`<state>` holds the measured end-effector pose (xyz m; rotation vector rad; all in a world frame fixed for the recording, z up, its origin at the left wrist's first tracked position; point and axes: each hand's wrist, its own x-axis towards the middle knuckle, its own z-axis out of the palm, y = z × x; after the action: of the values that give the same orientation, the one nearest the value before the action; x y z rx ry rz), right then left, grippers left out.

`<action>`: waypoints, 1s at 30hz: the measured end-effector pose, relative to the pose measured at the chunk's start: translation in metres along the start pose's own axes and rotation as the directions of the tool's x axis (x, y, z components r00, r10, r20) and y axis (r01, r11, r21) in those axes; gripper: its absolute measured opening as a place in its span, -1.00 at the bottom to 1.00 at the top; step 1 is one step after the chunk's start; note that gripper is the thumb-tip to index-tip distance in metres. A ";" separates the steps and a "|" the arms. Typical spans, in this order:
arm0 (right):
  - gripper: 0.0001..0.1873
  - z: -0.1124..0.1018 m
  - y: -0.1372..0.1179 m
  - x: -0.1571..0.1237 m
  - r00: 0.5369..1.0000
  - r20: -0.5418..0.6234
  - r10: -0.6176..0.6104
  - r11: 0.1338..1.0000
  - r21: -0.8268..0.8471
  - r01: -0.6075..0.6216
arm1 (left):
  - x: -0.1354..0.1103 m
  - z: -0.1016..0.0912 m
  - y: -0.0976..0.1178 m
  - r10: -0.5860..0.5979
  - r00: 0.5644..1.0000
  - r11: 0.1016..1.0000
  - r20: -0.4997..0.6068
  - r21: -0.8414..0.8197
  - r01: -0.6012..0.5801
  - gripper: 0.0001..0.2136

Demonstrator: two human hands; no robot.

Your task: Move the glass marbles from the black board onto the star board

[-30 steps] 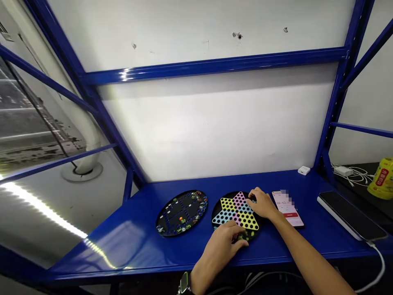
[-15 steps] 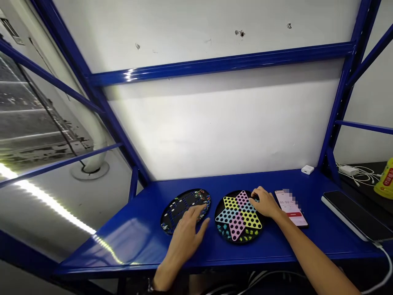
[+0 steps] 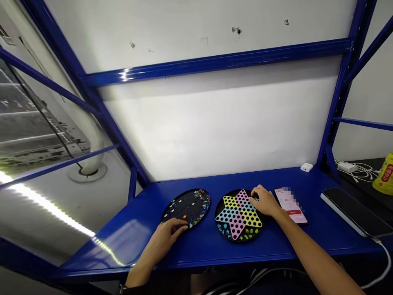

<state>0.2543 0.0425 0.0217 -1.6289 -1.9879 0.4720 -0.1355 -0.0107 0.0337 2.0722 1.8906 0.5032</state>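
Note:
A round black board with glass marbles along its rim and an orange piece on its face lies on the left of the blue shelf. At its near edge is my left hand, thumb and fingers drawn together; whatever they hold is hidden. To the right lies a Chinese checkers board, a pastel star on a round black tray, with small teal pieces and yellow-green pieces along its near side. My right hand bends its fingers over the tray's upper right rim; what lies in them cannot be made out.
Just right of my right hand lies a phone with a timer on its screen. Farther right are a dark device on a white block, a white cable and a yellow bottle. A small white case sits by the back wall.
My left hand has moved left and toward me, from over the marble board to its near edge, and its fingers have closed up. The orange piece shows now. My right hand stays put.

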 end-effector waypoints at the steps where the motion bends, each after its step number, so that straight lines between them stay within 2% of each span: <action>1: -0.85 0.000 0.000 0.000 1.000 -0.001 -0.002 1.000 0.000 0.002 | 0.001 -0.001 -0.001 -0.004 1.000 1.000 -0.001 -0.012 0.004 -0.61; 6: -0.85 0.000 0.000 0.000 1.000 -0.002 -0.007 1.000 0.006 0.007 | 0.005 0.001 0.008 -0.005 0.999 1.000 -0.041 0.001 0.005 -0.58; 13: -0.86 -0.001 -0.001 -0.001 1.000 0.002 0.001 1.000 0.013 -0.001 | 0.031 0.029 0.065 0.069 0.997 0.981 0.018 0.181 -0.071 -0.59; 18: -0.86 -0.001 -0.001 -0.001 1.000 0.000 0.001 1.000 0.015 -0.001 | 0.043 0.045 0.094 0.047 0.998 0.902 -0.046 0.430 -0.023 -0.69; 23: -0.85 0.000 -0.002 -0.001 1.000 -0.004 -0.003 1.000 0.018 0.003 | 0.048 0.051 0.103 -0.039 0.995 0.822 -0.096 0.562 0.087 -0.68; 30: -0.86 0.000 -0.002 0.000 1.000 0.003 -0.006 1.000 0.015 0.005 | 0.064 0.059 0.100 -0.114 0.969 0.819 -0.219 0.531 0.217 -0.61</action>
<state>0.2532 0.0424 0.0229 -1.6143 -1.9861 0.4862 -0.0149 0.0448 0.0291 2.2094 2.5374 0.0959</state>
